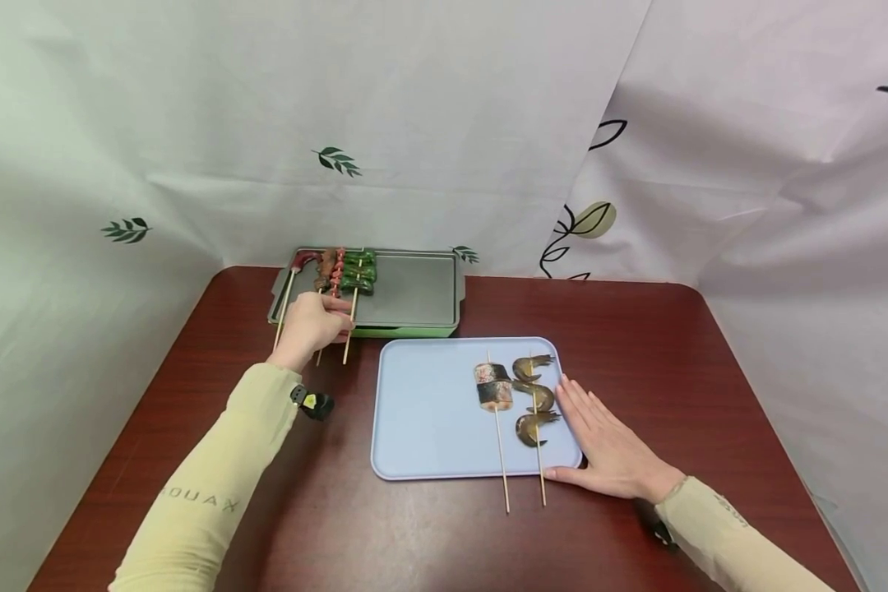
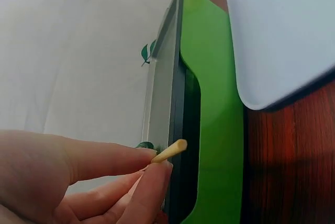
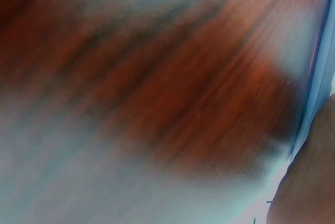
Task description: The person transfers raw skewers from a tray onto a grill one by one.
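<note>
My left hand (image 1: 314, 325) pinches the wooden stick of a green pepper skewer (image 1: 359, 273) at the front edge of the grill (image 1: 418, 288). In the left wrist view the blunt end of that stick (image 2: 171, 150) pokes out between thumb and forefinger. The pepper pieces lie on the grill plate, right of several other skewers with red and brown food. My right hand (image 1: 610, 448) rests with straight fingers along the right edge of the pale blue tray (image 1: 429, 411). On this tray lie a shrimp skewer (image 1: 535, 403) and a skewer of dark-banded, pale pieces (image 1: 493, 386).
The grill has a green base (image 2: 217, 109) and stands at the back left of the dark red wooden table (image 1: 599, 329), just behind the tray. White cloth (image 1: 444, 123) with leaf prints hangs behind and at the sides. Both tray skewers' sticks overhang its front edge.
</note>
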The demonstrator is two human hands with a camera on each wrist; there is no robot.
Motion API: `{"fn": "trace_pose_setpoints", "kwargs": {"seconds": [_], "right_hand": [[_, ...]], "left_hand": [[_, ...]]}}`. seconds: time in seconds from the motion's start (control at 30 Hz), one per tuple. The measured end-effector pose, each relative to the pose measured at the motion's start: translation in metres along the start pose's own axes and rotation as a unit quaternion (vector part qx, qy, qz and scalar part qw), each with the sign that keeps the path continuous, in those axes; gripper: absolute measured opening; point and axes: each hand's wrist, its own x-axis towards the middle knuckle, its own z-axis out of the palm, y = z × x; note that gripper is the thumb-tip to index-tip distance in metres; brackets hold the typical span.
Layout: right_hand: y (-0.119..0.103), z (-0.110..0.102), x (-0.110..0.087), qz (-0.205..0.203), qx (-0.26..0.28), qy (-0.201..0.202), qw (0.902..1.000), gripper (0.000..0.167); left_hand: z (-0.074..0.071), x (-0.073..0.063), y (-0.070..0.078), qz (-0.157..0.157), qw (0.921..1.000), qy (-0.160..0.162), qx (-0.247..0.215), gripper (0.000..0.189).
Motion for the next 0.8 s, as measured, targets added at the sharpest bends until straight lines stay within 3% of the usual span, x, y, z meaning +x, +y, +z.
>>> {"fn": "trace_pose_setpoints", "kwargs": {"seconds": [0.27,0.5,0.7,0.8], "right_hand": [[0.000,0.000,0.000,0.002,0.001,-0.009,1.0000,0.118],[-0.001,-0.002,0.000,0.000,-0.002,-0.009,1.0000,0.119],[0.001,-0.001,0.000,0.000,-0.002,-0.008,1.0000,0.119],[0.001,0.000,0.000,0.000,-0.001,-0.007,1.0000,0.119]], "left_hand": [[-0.005,-0.014,0.001,0.043,0.9978,0.028,0.042,0.035],[-0.009,-0.032,0.013,0.081,0.9961,0.032,0.015,0.037],[0.004,-0.051,0.020,0.129,0.9907,0.021,0.039,0.039],[0.016,-0.059,0.019,0.137,0.9903,0.010,0.025,0.038]]}}
